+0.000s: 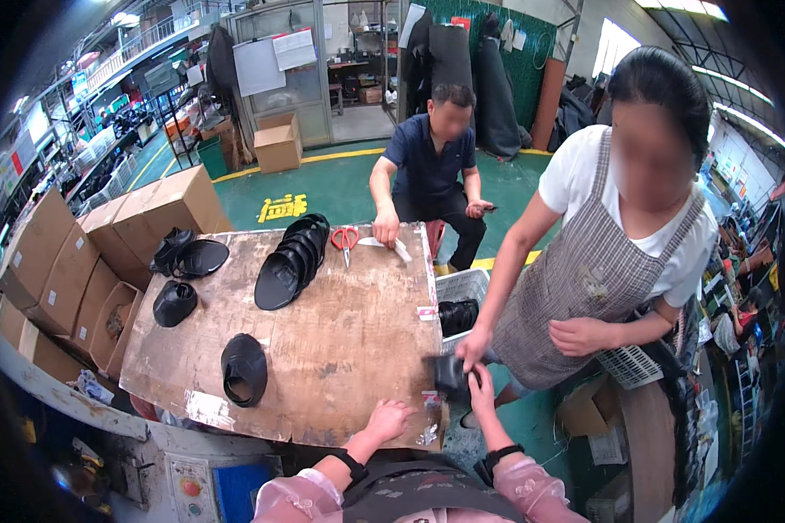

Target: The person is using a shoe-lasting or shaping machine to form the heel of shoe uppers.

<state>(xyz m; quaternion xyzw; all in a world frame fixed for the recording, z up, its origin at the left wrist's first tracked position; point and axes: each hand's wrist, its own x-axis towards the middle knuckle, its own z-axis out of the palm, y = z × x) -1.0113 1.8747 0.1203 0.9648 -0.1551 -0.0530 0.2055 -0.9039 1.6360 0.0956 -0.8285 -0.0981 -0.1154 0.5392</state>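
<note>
My left hand [391, 420] lies on the near edge of the worn wooden table [358, 331], its fingers loosely out and nothing in them. Off the table's right corner, my right hand [481, 394] grips the edge of a black shoe upper [450, 375], which is blurred. A co-worker's hand [474, 347] in front of me at the right holds the same piece from above. Nearest to my left hand on the table stands a black shoe upper [243, 370]. Another curved upper [175, 303] sits farther left.
A nested row of black sandals [293, 261], red-handled scissors [346, 244] and another black pair [189, 254] lie on the table's far side. A seated person's hand [385, 225] touches a whitish strip there. Cardboard boxes [105, 235] flank the left; a white crate [462, 292] stands right.
</note>
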